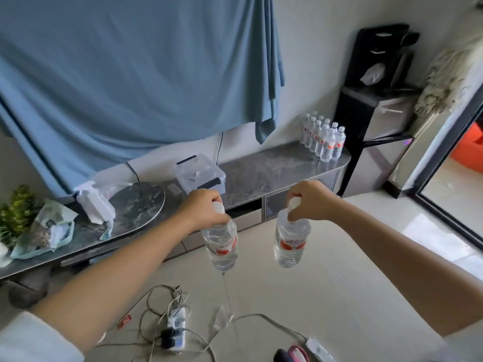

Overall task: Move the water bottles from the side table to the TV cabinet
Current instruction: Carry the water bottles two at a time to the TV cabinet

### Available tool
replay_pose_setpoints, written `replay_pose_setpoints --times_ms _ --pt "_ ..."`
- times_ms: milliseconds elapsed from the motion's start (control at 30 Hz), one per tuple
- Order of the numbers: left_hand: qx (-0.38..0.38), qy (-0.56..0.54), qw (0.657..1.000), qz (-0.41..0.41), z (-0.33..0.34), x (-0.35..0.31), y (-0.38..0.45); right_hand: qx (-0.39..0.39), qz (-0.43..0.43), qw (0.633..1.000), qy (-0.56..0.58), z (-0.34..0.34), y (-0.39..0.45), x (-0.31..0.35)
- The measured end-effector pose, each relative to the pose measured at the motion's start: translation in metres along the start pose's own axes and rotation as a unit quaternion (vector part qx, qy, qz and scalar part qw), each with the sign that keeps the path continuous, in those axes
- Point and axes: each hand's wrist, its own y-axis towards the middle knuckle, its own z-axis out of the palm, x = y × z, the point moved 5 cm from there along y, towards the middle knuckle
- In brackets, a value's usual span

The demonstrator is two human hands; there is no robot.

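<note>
Grey marbled stone tops the long TV cabinet (274,165) ahead of me, under a blue cloth hung on the wall, and a cluster of water bottles (322,138) already stands at its far right end beside a dark dispenser (376,108). I have one bottle hanging from each hand, over the pale floor just short of the cabinet: my left hand (206,211) pinches the left bottle (221,244) at its white cap, my right hand (309,201) does the same with the right bottle (290,240). Both are clear plastic, full of water, with red-and-white labels, and hang nearly upright. I'd carry them rightward to the group, keep them from swinging, and set each base flat beside its neighbours without knocking them. Cables and a power strip (177,327) lie underfoot, so I'd step carefully.
</note>
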Motion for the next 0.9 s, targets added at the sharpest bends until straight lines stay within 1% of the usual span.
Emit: replay_pose_setpoints --times_ms 167,267,367,500,633,800,900 --pt "0.032 0.006 0.999 0.016 0.003 -0.045 0.101 0.032 -0.016 0.999 -0.035 -0.044 0.071 -0.052" --pt "0.019 0.009 0.999 0.025 0.004 -0.072 0.155 0.027 -0.011 0.999 -0.036 -0.065 0.111 -0.085" --pt "-0.008 -0.012 0.999 0.037 0.007 -0.093 0.206 0.015 0.014 1.0 -0.018 -0.078 0.144 -0.118" --pt "-0.015 -0.044 0.998 0.037 0.014 -0.112 0.28 -0.002 0.044 0.999 -0.006 -0.094 0.196 -0.164" --pt "0.01 -0.046 0.997 0.06 0.023 -0.131 0.358 -0.007 0.079 0.997 0.006 -0.11 0.248 -0.206" --pt "0.052 -0.022 0.991 0.119 0.031 -0.16 0.47 -0.013 0.131 0.991 0.007 -0.145 0.322 -0.259" --pt "0.054 -0.009 0.989 0.139 0.031 -0.177 0.526 -0.025 0.153 0.988 0.001 -0.17 0.356 -0.282"
